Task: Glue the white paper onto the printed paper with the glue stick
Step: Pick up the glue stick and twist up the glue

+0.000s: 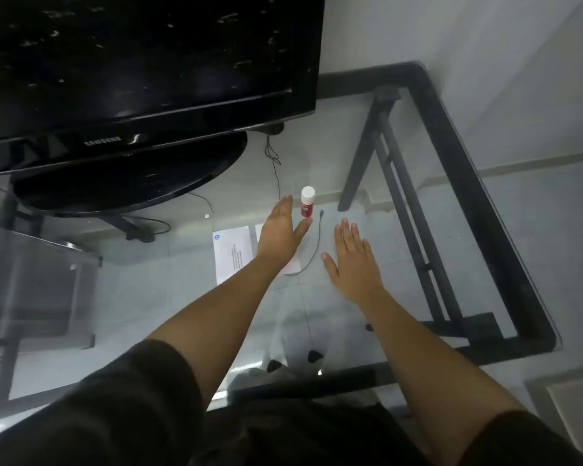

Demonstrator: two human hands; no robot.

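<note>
Head view, looking down on a glass tabletop (367, 183) edged by a black frame (458, 153); we reach both bare arms forward over it, dark sleeves (132, 398) covering the upper arms. Our left hand (280, 230) is extended with fingers straight and together, thumb spread to the right, grasping nothing; it lies over the papers, its fingertips just beside the glue stick (307, 201), and we cannot tell whether it touches the stick. The glue stick stands upright on the glass, white cap above a red body, beyond and between the two hands. Our right hand (352, 260) is flat, palm down, fingers released and slightly fanned, empty, well to the right of the papers; whether it rests on the glass or hovers above it cannot be told. The printed paper (231, 253), bearing a round blue logo and lines of small text, lies flat to the left of the left wrist; a second sheet, the white paper (292, 262), lies beside it, largely hidden beneath the left hand and wrist. A thin dark cable (312, 250) curves across the glass between the hands. A black monitor (142, 62) on a round base (125, 183) occupies the upper left.
</note>
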